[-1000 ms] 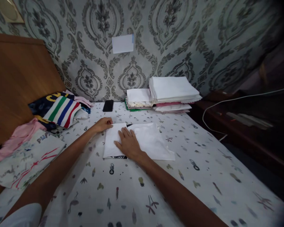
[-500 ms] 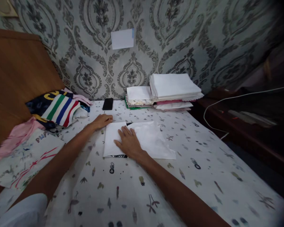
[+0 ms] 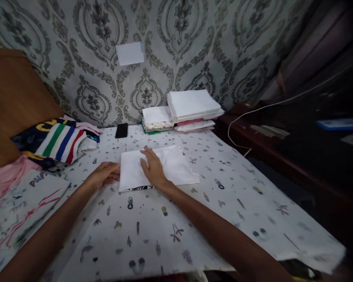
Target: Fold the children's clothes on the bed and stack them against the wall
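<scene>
Step in hand, by my judgement: pressing and squaring the cloth, which lay flat in folded layers on the printed sheet, a strip of dark print showing at its near edge.

Next move, by my judgement: called for a light, flat right palm to pin the layers, and left fingertips lined up along the cloth's left edge, so that no layer slid or creased.

Right hand, one: open, palm down on the middle of the cloth, fingers reaching toward its far edge, thumb apart from them. Touched the upper layer; clamped on nothing.

Left hand, one: loosely open, fingers slightly bent, low over the sheet at the cloth's left edge. Held nothing that I could see; whether the fingertips met the edge, I could not tell.

Phone, one, dark: beyond the cloth, toward its left end.

Small pile, one, folded: beyond the cloth.

Large pile, one, white on top: beyond the cloth, farther right.

Loose clothes, several, striped, pink and printed: left of the cloth, well apart from it.
</scene>
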The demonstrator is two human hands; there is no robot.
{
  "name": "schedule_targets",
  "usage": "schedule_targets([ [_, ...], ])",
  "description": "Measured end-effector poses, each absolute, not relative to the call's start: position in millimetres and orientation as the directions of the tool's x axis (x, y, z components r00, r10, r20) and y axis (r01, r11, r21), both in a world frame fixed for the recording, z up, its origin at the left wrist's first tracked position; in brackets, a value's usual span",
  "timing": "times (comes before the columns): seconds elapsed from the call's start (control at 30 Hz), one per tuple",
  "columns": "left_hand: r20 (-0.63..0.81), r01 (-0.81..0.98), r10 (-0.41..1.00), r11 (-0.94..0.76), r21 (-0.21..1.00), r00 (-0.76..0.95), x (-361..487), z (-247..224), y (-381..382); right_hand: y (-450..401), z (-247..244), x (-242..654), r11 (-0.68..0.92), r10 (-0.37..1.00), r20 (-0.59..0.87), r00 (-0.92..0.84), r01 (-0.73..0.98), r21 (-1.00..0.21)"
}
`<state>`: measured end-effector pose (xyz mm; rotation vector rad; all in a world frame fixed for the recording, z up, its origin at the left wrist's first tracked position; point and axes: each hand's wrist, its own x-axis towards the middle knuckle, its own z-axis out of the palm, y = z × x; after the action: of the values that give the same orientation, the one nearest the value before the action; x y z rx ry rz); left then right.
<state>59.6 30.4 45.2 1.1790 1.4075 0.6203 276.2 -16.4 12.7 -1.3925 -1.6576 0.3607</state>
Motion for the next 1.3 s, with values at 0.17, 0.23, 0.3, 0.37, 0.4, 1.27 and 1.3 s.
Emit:
schedule_targets([
  [0.17,-0.452,0.289,0.873,0.392,0.873,0.183,76.2,55.2,23.4,-7.4,-2.9,296.5,0.051,0.925,-0.014,0.379,-0.161,-0.986],
  [0.23,-0.392,0.237,0.892,0.340,0.910,0.227,92.6,67.5,21.9,-4.9,-4.7,305.6,-0.021,0.928,-0.173,0.331,-0.415,-0.909],
  [0.3,-0.289,0.189,0.917,0.244,0.951,0.274,117.4,85.3,18.6,-5.8,-1.7,317.4,-0.041,0.938,-0.239,0.249,-0.608,-0.793],
  [0.37,-0.183,0.155,0.906,0.132,0.979,0.382,148.7,102.8,14.1,-10.3,4.6,332.1,-0.054,0.950,-0.269,0.160,-0.763,-0.644],
  [0.4,-0.133,0.137,0.882,0.079,0.987,0.452,165.0,108.8,11.9,-13.5,8.1,339.9,-0.059,0.958,-0.260,0.122,-0.803,-0.593],
  [1.27,0.166,0.571,0.577,-0.816,0.089,0.800,257.0,2.3,-1.5,-44.2,10.1,412.3,0.038,0.858,0.102,0.503,0.137,-0.990],
  [1.3,0.163,0.570,0.576,-0.817,0.084,0.801,257.1,1.9,-1.5,-45.6,13.8,413.2,0.065,0.843,0.223,0.490,0.319,-0.946],
])
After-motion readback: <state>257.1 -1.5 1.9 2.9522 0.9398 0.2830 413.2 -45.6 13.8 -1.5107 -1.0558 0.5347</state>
